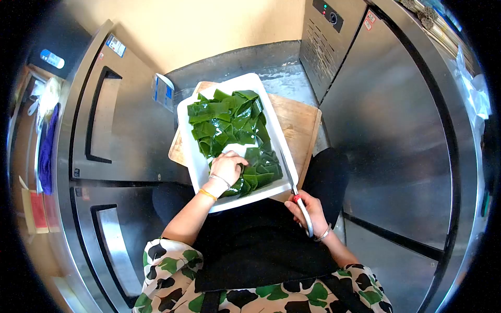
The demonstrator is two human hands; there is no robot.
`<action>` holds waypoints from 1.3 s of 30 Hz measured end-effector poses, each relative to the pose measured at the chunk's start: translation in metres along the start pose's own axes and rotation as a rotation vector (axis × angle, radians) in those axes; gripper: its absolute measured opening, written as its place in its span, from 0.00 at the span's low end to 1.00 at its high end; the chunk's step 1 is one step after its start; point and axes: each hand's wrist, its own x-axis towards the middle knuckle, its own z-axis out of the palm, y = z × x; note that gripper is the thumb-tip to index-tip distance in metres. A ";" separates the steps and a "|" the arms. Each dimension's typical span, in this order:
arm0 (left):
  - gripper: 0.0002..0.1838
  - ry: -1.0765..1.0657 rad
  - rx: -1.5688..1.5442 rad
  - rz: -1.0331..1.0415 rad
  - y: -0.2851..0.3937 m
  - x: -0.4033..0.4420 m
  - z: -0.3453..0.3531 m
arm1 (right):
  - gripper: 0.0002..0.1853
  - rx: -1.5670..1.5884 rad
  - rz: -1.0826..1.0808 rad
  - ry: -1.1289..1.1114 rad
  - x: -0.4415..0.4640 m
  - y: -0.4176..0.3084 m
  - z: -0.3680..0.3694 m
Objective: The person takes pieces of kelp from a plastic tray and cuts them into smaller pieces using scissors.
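A white rectangular tray (186,134) holds many glossy, dark green cut sheets that look like kelp (224,125). My left hand (227,169) reaches over its near left side, fingers curled down onto the kelp pieces; the fingertips are partly hidden among them. In my right hand (307,209), beside the tray's near right corner, is a pair of scissors (294,189) with light handles and a red wrap near the pivot. Their blades point away from me along the tray's right rim.
Beneath the tray is a wooden board (300,122). Steel cabinets with doors stand close on the left (130,130) and right (386,125). A low grey ledge (235,60) runs along the back wall. My knees flank the board.
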 end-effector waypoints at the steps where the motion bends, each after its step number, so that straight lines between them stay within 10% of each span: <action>1: 0.14 -0.004 0.005 0.005 -0.003 0.004 0.004 | 0.11 0.005 -0.015 0.001 0.002 0.002 -0.001; 8: 0.10 0.372 0.127 0.388 0.067 0.039 -0.055 | 0.11 0.148 0.072 -0.006 0.002 0.005 -0.004; 13: 0.11 -0.089 0.369 0.277 0.063 0.076 -0.033 | 0.10 0.163 0.042 0.009 0.003 0.005 -0.005; 21: 0.07 0.261 0.435 0.527 0.055 0.087 -0.039 | 0.10 0.164 0.046 0.016 0.005 0.004 -0.006; 32: 0.09 0.432 -0.322 -0.024 0.034 0.081 -0.061 | 0.10 0.118 0.001 0.023 0.006 0.004 -0.002; 35: 0.10 0.673 -1.308 0.010 0.054 0.086 -0.090 | 0.09 0.093 -0.007 0.005 0.004 0.006 -0.003; 39: 0.09 0.490 -1.820 -0.383 0.034 0.057 -0.112 | 0.09 0.070 0.002 -0.040 0.000 -0.002 -0.003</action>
